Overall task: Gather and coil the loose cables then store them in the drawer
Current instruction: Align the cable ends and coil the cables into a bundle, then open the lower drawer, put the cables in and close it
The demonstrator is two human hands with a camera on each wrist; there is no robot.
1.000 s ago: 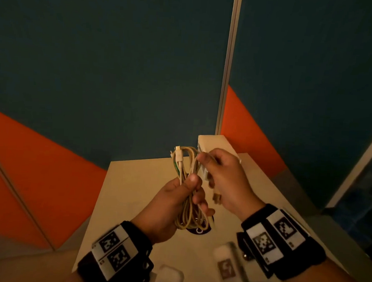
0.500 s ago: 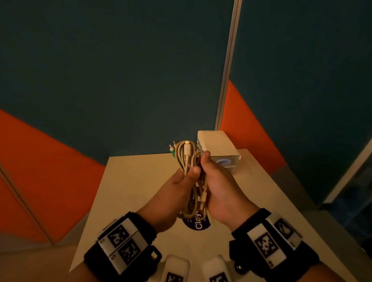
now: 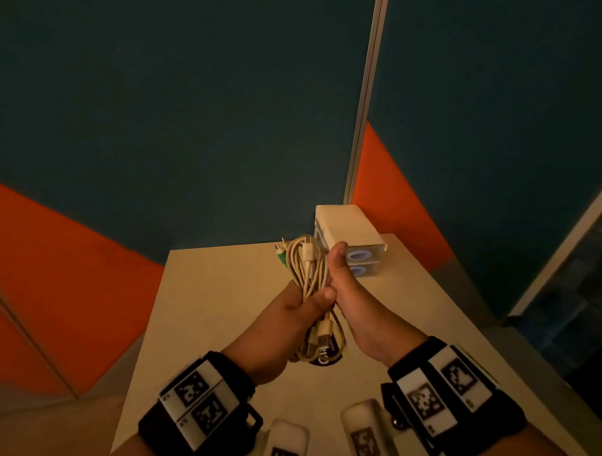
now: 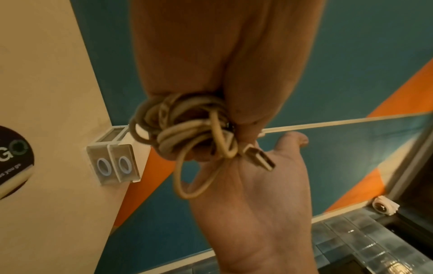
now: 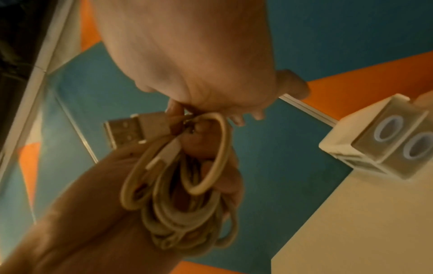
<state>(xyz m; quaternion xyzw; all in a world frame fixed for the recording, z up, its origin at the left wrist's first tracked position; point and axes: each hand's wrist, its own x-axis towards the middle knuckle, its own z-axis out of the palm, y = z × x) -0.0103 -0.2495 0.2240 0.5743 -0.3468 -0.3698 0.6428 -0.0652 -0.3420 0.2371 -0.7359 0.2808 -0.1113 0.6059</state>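
Note:
A bundle of cream cables (image 3: 308, 266) is coiled into long loops and held above the table. My left hand (image 3: 299, 304) grips its middle, thumb across the front. My right hand (image 3: 345, 293) holds the bundle from the right, thumb pointing up. In the right wrist view its fingers (image 5: 178, 111) pinch a strand beside a USB plug (image 5: 126, 129). The loops (image 4: 187, 133) hang under my left hand (image 4: 199, 55). A green connector (image 3: 281, 258) pokes out at the top left. The small white drawer unit (image 3: 348, 227) stands behind, both drawers closed.
The pale table (image 3: 219, 293) ends at teal and orange partition walls. A round black sticker (image 3: 324, 359) lies on it under the hanging loops. The two drawer fronts carry blue ring pulls (image 5: 386, 129). Dark floor tiles (image 4: 363, 241) lie to the right of the table.
My right hand has stopped tucking the cable end in and has closed against the bundle beside my left hand. The bundle has risen a little towards the drawer unit.

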